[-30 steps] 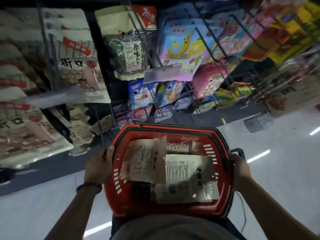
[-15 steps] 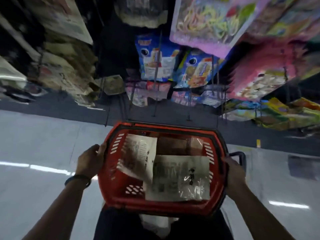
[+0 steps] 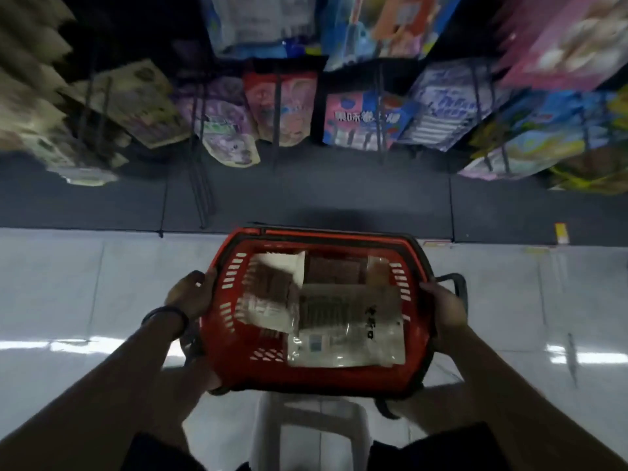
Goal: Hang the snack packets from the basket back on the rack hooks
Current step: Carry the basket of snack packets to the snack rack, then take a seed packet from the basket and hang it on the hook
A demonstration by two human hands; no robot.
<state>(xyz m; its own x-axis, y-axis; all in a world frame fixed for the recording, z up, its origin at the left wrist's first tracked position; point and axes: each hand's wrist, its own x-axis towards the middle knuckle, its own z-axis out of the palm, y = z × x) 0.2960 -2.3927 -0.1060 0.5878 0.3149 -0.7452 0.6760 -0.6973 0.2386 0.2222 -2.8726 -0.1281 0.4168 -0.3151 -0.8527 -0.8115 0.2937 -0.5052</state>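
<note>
Hands clamp the basket (image 3: 238,355) by its ends: left hand (image 3: 192,294) curled on the left rim, right hand (image 3: 447,311) on the right. Its long axis runs crosswise. Packets (image 3: 346,331) lie flat inside, midway between both hands. Past the far rim is open floor, then the rack (image 3: 380,107).

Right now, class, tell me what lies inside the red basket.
The basket holds a pale packet at left, a clear packet at right, brown packets behind. Anything beneath them is covered.
</note>
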